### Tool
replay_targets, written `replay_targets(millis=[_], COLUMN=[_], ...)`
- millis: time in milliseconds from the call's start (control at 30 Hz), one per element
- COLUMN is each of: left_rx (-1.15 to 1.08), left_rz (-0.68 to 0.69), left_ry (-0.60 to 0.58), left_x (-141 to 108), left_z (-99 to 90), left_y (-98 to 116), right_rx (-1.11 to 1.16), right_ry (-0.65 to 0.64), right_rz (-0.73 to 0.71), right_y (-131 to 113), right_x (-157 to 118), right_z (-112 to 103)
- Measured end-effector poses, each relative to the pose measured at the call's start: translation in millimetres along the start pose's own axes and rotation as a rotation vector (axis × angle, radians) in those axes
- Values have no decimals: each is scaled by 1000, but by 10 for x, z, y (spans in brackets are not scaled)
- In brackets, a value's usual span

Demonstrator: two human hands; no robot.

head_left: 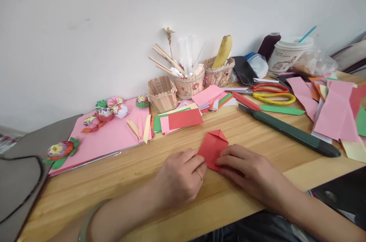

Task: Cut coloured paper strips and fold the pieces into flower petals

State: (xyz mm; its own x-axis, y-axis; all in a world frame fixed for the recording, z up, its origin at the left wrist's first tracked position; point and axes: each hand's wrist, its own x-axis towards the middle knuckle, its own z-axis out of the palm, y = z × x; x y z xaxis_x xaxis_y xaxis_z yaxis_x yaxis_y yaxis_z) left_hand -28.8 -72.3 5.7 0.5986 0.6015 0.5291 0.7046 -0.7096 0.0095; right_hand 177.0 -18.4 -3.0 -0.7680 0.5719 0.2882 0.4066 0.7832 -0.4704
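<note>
A piece of red paper (212,146) lies on the wooden table in front of me, its far corners folded in to a blunt point. My left hand (184,173), with a ring on one finger, has its fingers curled and pinches the paper's near left edge. On the opposite side my right hand (243,167) grips the near right edge, fingers bent over the paper and thumb low. Part of each edge is hidden under the fingertips. Just beyond the paper is a stack of cut paper strips (184,118), red on top.
Folded paper flowers (105,113) sit on pink sheets (100,144) at left. Small wooden baskets (162,95) stand along the wall, one holding a banana (223,52). To the right lie scissors (274,99), a dark green utility knife (297,131), pink paper pieces (333,112) and a lidded cup (290,57).
</note>
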Motion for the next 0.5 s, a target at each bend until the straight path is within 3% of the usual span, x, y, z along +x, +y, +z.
replay_targets(millis=[167, 500], left_rx=[43, 30], left_rz=[13, -17], left_ry=[18, -58], left_x=[-19, -58], left_z=[23, 36], left_y=[20, 36], right_rx=[113, -47], right_ry=[-74, -73], right_rz=[99, 225], right_y=[1, -30], right_x=[73, 172], right_z=[-54, -4])
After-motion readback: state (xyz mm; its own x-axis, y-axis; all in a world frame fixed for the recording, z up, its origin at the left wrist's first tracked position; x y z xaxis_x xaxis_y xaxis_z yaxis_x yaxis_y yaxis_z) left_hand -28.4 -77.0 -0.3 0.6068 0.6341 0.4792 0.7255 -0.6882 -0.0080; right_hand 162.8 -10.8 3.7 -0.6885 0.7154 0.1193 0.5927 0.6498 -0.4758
